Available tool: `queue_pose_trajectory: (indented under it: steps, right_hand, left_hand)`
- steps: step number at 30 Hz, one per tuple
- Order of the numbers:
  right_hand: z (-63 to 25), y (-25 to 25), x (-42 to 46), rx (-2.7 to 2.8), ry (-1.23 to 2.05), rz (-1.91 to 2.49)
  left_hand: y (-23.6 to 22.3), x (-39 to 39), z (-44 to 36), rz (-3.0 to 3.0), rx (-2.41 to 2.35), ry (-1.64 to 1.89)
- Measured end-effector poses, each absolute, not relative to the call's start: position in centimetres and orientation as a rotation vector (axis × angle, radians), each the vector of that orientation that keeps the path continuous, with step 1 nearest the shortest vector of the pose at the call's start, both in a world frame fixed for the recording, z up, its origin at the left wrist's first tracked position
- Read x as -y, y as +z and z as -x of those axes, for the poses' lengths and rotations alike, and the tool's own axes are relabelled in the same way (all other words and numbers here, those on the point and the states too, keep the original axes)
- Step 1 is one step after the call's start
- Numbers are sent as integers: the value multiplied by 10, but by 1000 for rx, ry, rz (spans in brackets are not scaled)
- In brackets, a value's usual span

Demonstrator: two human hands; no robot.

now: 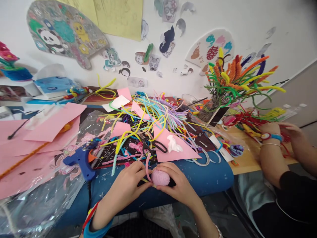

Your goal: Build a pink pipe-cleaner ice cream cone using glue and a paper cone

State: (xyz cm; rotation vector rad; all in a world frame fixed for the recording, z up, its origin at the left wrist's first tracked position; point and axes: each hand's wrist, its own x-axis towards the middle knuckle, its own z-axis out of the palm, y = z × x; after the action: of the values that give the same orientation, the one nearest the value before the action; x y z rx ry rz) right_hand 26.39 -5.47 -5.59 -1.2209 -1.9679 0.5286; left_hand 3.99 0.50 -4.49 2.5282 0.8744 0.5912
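My right hand (178, 185) is closed round a pink coiled pipe-cleaner ball (160, 178) at the near edge of the blue table (210, 175). My left hand (128, 185) pinches the loose pink pipe-cleaner strand (148, 163) that runs up from the ball. Black-handled scissors (155, 145) lie just beyond my hands. A big heap of coloured pipe cleaners (148, 119) covers the middle of the table. A blue glue gun (83, 158) lies to the left of my left hand.
Pink paper sheets (39, 132) and clear plastic wrap (37, 201) fill the left side. A vase of pipe-cleaner flowers (232, 79) stands at the back right. Another person's hands (279, 132) work on red pipe cleaners at the right. Stickers cover the wall.
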Motion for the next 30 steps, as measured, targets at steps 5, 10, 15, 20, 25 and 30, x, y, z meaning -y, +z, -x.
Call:
queue_pose_trajectory:
  steps: [5,10,15,20,25,30]
  right_hand:
    - [-264,-54,54,1946,546,1240]
    - [-264,-56,53,1930,546,1256]
    - [-264,-54,53,1939,547,1251]
    - [-266,-52,54,1883,629,1305]
    - [-266,-54,59,1857,472,1309]
    - [-253,-35,79,2019,-118,1168]
  left_hand:
    - [-52,-1,-39,-2470,-768,767]
    - [-54,0,-40,-2427,-637,884]
    - [-49,1,-41,-2409,-648,805]
    - [-47,3,-38,-2348,-669,791]
    - [-41,9,-30,-2262,-637,853]
    - [-32,19,-20,-2400,-499,983]
